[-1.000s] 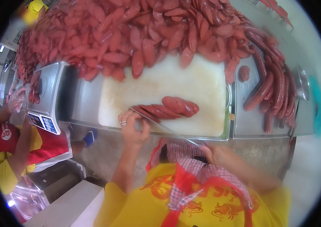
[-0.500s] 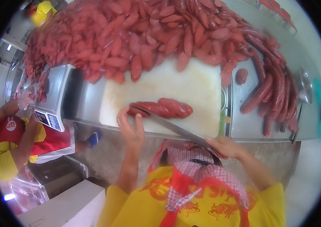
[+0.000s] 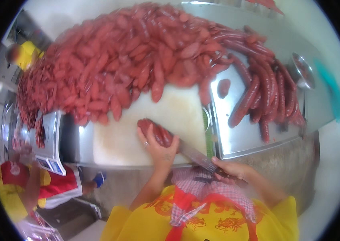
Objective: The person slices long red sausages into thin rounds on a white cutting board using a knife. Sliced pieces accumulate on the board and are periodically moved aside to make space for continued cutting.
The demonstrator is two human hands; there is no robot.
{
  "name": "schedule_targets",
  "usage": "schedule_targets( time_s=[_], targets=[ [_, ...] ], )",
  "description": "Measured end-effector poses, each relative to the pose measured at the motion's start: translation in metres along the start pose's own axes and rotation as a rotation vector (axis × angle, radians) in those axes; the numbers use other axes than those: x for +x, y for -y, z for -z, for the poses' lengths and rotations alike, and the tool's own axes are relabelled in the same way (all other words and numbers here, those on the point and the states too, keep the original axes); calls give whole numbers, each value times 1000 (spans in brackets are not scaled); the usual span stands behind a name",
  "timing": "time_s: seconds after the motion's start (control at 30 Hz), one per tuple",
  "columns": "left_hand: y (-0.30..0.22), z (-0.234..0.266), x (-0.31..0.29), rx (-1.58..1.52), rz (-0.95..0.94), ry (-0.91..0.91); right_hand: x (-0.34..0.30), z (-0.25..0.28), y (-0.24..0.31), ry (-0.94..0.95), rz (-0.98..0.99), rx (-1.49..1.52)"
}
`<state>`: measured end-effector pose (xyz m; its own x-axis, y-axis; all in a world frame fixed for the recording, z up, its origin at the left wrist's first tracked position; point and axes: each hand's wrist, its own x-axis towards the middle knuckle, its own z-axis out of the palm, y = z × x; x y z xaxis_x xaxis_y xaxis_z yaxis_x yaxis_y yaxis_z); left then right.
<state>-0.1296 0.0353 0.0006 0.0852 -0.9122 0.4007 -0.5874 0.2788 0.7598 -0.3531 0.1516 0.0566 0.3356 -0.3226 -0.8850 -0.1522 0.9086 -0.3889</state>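
My left hand (image 3: 162,150) closes around a short stack of sliced red sausage (image 3: 157,132), fingers on one side and thumb on the other. The slices rest on a white cutting board (image 3: 115,146) near its front edge. In my right hand (image 3: 234,169) is the handle of a knife (image 3: 198,154). Its broad blade slants up and left, with the tip end hidden at the slices and my left thumb. Whether the blade lies under the slices or only against them, I cannot tell.
Beyond the board spreads a big heap of sausage slices (image 3: 109,68). Whole sausages (image 3: 268,88) lie on a metal tray (image 3: 228,140) at right, with a metal bowl (image 3: 303,71) past them. A scale (image 3: 53,164) stands left, where a co-worker in a red cap (image 3: 14,172) works.
My left hand has moved from the left end of the slices to grip them, and they are bunched closer together. The knife has come along with them. The whole view has shifted.
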Motion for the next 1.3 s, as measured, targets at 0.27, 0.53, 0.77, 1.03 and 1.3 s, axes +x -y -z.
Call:
schedule_targets(
  time_s=[0.27, 0.53, 0.77, 1.03, 1.3],
  targets=[
    [-41, -34, 213, -133, -585, -249, -25, 15, 145, -267, 642, -134],
    [-108, -110, 319, -218, -524, -137, -67, 57, 113, -654, 742, 292],
    [-178, -257, 104, -607, -24, 897, -97, 69, -20, -882, 634, 699],
    [-256, -311, 88, -14, -279, 985, -100, 50, -66, -868, 682, 851],
    [-173, -166, 141, -923, 329, 1271, -102, 34, -69, -989, 876, 529]
  ],
)
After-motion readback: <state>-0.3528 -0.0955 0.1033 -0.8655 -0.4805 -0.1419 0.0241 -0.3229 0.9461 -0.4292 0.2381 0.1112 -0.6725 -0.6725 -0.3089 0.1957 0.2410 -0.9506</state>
